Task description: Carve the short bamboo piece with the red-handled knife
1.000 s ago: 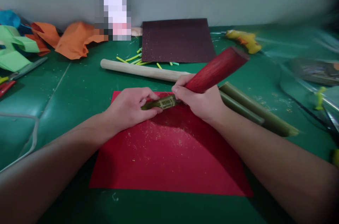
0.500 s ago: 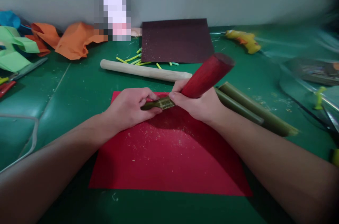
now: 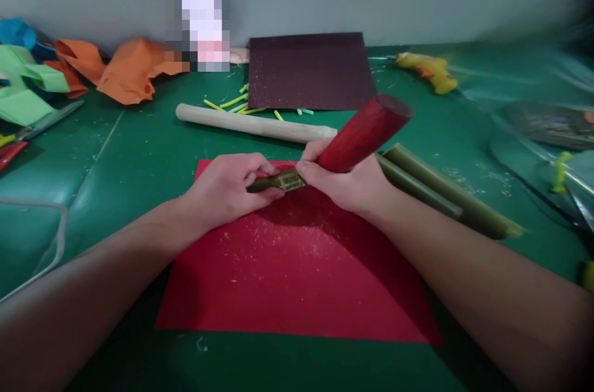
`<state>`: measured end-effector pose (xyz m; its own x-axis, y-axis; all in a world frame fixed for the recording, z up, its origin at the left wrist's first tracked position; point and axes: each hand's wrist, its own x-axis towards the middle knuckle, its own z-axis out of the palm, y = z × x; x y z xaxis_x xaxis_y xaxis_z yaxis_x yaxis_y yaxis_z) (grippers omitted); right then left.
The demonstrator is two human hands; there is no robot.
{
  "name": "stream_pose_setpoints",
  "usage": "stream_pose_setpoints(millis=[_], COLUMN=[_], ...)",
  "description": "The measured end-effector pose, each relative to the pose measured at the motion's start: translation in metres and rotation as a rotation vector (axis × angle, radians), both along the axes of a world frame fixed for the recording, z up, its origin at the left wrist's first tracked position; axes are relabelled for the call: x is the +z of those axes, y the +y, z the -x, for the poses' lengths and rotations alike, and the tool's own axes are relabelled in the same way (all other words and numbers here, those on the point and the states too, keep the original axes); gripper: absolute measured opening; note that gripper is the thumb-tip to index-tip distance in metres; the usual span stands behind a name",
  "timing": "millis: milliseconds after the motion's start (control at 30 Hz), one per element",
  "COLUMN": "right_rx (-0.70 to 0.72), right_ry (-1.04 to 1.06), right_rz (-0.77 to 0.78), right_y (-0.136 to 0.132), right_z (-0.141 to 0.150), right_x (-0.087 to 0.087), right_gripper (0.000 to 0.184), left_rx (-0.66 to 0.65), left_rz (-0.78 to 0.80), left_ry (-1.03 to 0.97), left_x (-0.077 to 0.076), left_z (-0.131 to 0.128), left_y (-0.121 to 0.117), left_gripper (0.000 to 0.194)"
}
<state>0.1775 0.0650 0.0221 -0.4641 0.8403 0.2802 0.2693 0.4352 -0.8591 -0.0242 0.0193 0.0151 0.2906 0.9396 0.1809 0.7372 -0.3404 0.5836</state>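
Note:
My left hand (image 3: 227, 188) is closed around a short olive-green bamboo piece (image 3: 278, 181) with a carved rectangular pattern, holding it down on a red sheet (image 3: 297, 281). My right hand (image 3: 346, 182) grips a tool with a thick dark-red wooden handle (image 3: 364, 132) that points up and to the right. The tool's working end is hidden at my fingertips, right against the bamboo piece. Fine yellowish shavings lie scattered on the red sheet below both hands.
A pale wooden dowel (image 3: 253, 123) lies behind my hands, and two long green bamboo strips (image 3: 445, 194) to the right. Farther back: a dark sandpaper sheet (image 3: 310, 70), a yellow glue gun (image 3: 427, 70), orange paper (image 3: 125, 70) and green paper (image 3: 23, 86), scissors (image 3: 28, 129).
My right hand and the red handle shifted left along the bamboo piece and the handle tilted more upright. The left hand stayed put.

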Motion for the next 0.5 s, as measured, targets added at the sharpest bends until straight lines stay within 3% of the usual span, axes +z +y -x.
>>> stream_pose_setpoints(millis=[500], right_rx=[0.02], right_ry=[-0.011], right_rz=[0.017], right_y=[0.0002], right_z=[-0.0004], right_x=[0.0011], right_gripper=[0.022], left_rx=[-0.011], left_rz=[-0.018], left_ry=[-0.008], left_x=[-0.0014], left_z=[0.0002], left_y=[0.0007], left_gripper=[0.024])
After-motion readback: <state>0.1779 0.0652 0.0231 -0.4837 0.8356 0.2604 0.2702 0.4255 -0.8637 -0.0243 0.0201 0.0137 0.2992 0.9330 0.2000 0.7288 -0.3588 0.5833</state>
